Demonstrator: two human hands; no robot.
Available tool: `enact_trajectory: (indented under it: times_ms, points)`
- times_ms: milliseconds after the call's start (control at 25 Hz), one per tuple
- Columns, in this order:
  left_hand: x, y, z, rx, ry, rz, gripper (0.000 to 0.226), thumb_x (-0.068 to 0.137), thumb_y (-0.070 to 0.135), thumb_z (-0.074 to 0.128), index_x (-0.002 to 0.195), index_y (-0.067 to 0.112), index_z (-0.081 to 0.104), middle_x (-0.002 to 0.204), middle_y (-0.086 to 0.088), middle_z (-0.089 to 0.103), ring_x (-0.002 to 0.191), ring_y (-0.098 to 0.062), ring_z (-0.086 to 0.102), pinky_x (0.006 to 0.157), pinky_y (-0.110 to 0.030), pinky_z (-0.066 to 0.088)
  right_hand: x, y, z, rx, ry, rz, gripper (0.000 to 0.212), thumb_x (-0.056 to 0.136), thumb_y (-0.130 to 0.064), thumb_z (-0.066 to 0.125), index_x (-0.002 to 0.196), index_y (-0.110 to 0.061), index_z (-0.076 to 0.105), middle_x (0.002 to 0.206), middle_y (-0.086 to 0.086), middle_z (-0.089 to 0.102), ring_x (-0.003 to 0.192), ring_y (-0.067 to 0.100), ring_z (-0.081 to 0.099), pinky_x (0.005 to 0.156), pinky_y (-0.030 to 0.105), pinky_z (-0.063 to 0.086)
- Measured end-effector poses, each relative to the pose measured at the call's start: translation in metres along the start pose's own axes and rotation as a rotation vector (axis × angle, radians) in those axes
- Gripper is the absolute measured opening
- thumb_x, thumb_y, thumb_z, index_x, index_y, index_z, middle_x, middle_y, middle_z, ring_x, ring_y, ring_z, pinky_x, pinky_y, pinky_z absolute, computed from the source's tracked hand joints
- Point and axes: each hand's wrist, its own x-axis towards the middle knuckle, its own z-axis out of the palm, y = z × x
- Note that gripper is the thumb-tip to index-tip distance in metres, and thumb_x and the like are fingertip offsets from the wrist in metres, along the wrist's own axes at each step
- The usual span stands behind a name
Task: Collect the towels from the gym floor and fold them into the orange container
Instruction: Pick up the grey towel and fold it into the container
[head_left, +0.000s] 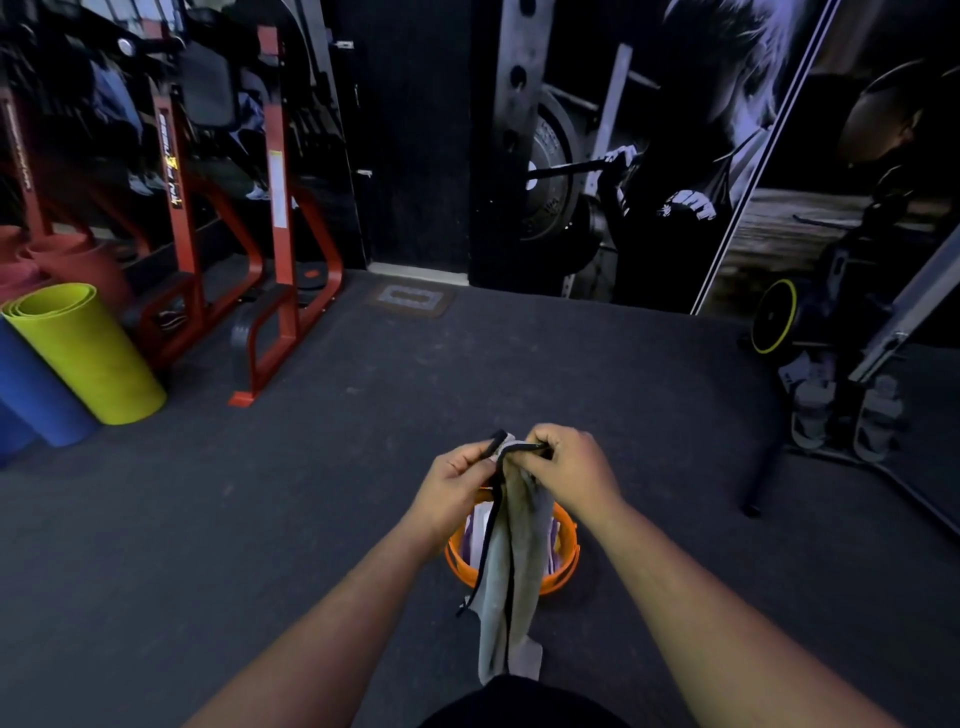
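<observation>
Both hands pinch the top edge of a grey, black-trimmed towel (511, 561): the left hand (457, 480) and right hand (569, 467) close together. The towel hangs over the orange container (566, 545) on the gym floor (311, 493).

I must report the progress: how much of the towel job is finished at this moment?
Done: some cloth already lies in the orange container. In hand: the left hand and right hand pinch the top edge of a grey towel hanging above it, not yet folded. Left: fold it and put it in. No other towel shows on the floor.
</observation>
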Motion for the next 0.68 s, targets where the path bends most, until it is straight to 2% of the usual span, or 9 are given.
enact_trajectory:
  times_ms: [80, 240, 360, 440, 560, 680]
  points:
    - [-0.002, 0.001, -0.001, -0.012, -0.044, 0.028, 0.026, 0.104, 0.007, 0.054, 0.125, 0.005, 0.069, 0.106, -0.011, 0.076, 0.097, -0.021, 0.072, 0.082, -0.030, 0.059, 0.004, -0.004, 0.000, 0.020, -0.001, 0.045, 0.041, 0.072, -0.065, 0.061, 0.067, -0.024, 0.060, 0.060, -0.004, 0.062, 0.060, 0.012, 0.061, 0.056, 0.041, 0.050]
    - [0.000, -0.001, -0.007, 0.068, -0.097, 0.073, 0.030, 0.094, 0.000, 0.067, 0.124, 0.004, 0.069, 0.113, -0.013, 0.076, 0.106, -0.024, 0.073, 0.087, -0.032, 0.058, 0.007, -0.009, -0.002, -0.029, -0.046, 0.102, 0.042, 0.074, -0.060, 0.066, 0.066, -0.019, 0.061, 0.060, -0.002, 0.063, 0.060, 0.014, 0.061, 0.057, 0.042, 0.049]
    - [0.004, -0.003, -0.007, 0.121, -0.005, 0.061, 0.019, 0.098, 0.002, 0.063, 0.115, 0.005, 0.072, 0.101, -0.011, 0.078, 0.092, -0.020, 0.075, 0.076, -0.030, 0.060, 0.011, -0.004, -0.001, -0.038, -0.060, 0.110, 0.043, 0.074, -0.062, 0.069, 0.064, -0.021, 0.062, 0.059, -0.002, 0.061, 0.061, 0.014, 0.060, 0.056, 0.040, 0.048]
    - [0.006, -0.004, -0.012, 0.173, 0.044, 0.061, 0.017, 0.102, 0.008, 0.060, 0.112, 0.011, 0.073, 0.096, -0.008, 0.079, 0.087, -0.020, 0.075, 0.071, -0.028, 0.058, 0.015, 0.004, -0.002, -0.035, -0.061, 0.059, 0.040, 0.075, -0.062, 0.073, 0.064, -0.024, 0.064, 0.064, -0.002, 0.060, 0.070, 0.017, 0.060, 0.063, 0.042, 0.051]
    - [0.013, -0.007, -0.025, 0.454, 0.123, 0.134, 0.021, 0.100, 0.025, 0.057, 0.114, 0.028, 0.073, 0.099, 0.005, 0.077, 0.093, -0.015, 0.073, 0.078, -0.041, 0.060, 0.014, 0.018, -0.009, -0.083, -0.136, -0.025, 0.037, 0.074, -0.070, 0.071, 0.070, -0.034, 0.065, 0.086, -0.009, 0.052, 0.097, 0.017, 0.049, 0.081, 0.036, 0.046]
    - [0.018, 0.007, -0.033, 0.764, 0.334, 0.274, 0.024, 0.101, 0.021, 0.055, 0.119, 0.027, 0.070, 0.103, 0.008, 0.076, 0.095, -0.016, 0.071, 0.082, -0.039, 0.056, 0.002, 0.033, -0.015, -0.217, -0.275, -0.099, 0.053, 0.066, -0.086, 0.056, 0.068, -0.033, 0.058, 0.097, -0.010, 0.046, 0.104, 0.014, 0.038, 0.084, 0.034, 0.037]
